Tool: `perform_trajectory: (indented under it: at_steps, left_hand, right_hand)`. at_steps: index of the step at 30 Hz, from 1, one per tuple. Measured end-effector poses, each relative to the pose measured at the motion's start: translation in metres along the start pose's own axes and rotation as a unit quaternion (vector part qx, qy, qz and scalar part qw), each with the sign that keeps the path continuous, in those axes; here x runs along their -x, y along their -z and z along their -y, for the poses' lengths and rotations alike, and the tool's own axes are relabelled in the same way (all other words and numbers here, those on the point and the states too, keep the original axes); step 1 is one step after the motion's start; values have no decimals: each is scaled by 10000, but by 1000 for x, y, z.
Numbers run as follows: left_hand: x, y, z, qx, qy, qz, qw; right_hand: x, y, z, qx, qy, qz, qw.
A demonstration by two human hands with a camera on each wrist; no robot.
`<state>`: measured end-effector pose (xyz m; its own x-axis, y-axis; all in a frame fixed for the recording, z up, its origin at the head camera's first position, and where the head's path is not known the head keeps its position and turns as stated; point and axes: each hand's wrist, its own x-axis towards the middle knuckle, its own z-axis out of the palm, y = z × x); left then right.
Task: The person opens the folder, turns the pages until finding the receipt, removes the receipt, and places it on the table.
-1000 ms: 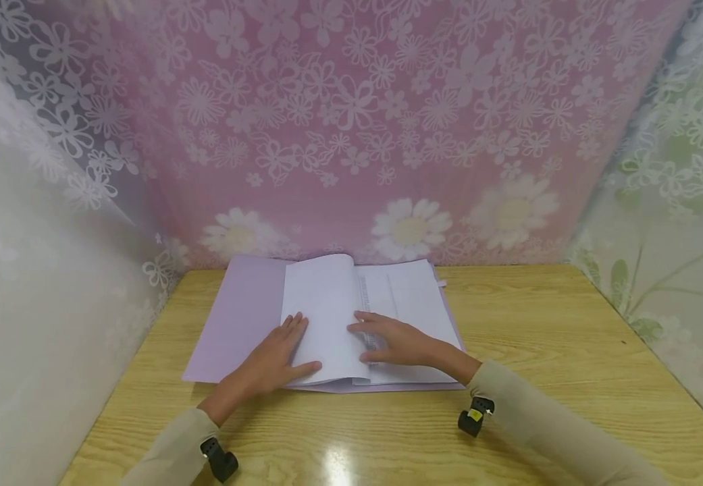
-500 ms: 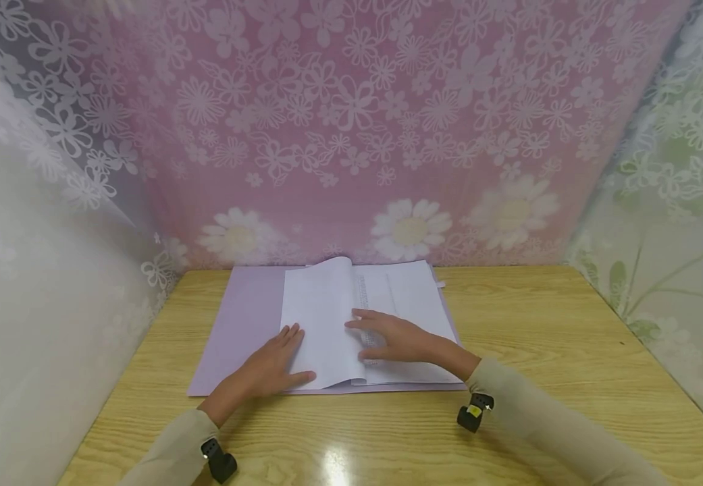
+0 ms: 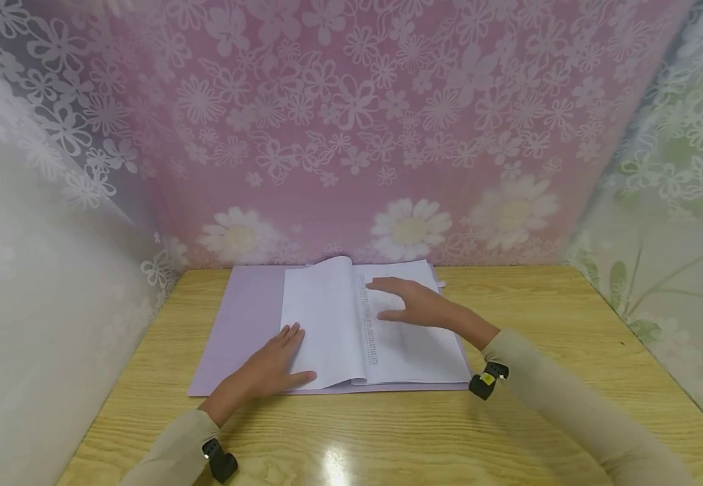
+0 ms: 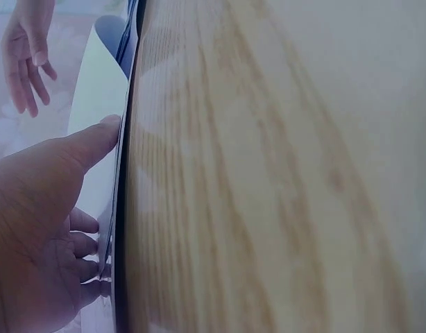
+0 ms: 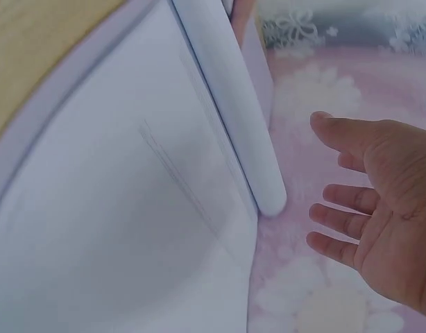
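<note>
Left grip (image 3: pixel 270 366), fingers extended, rests on the bowed white page (image 3: pixel 321 310), presumably to stop it springing back, while the right grip (image 3: pixel 419 304), fingers parted and holding nothing, hovers over the printed sheet (image 3: pixel 427 354), both in a lilac folder (image 3: pixel 248 310) spread on the counter (image 3: pixel 539 317).

Fine print (image 3: pixel 371 331) on right-hand page (image 3: pixel 427 354), too small to read, yellow sticker (image 3: pixel 486 379) on wrist camera (image 3: pixel 479 389), illegible

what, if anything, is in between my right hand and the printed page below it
Nothing visible. The right wrist view shows only open space between your right hand and the printed page. The bulging white sheet lies left of the print, with your left hand on it.
</note>
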<state>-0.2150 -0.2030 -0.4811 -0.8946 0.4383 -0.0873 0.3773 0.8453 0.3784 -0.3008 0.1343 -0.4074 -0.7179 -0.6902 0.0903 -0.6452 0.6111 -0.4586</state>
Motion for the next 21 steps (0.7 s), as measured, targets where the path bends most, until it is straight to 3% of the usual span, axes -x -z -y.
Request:
perform_trajectory:
  at_steps: [10, 21]
  left_hand:
    - [1, 1, -2, 30, 51, -31, 10000]
    - [3, 0, -2, 119, 69, -111, 9998]
  right_hand:
    - [-1, 30, -43, -212, -668, -440, 9966]
    - [0, 31, -90, -253, -1082, -723, 9912]
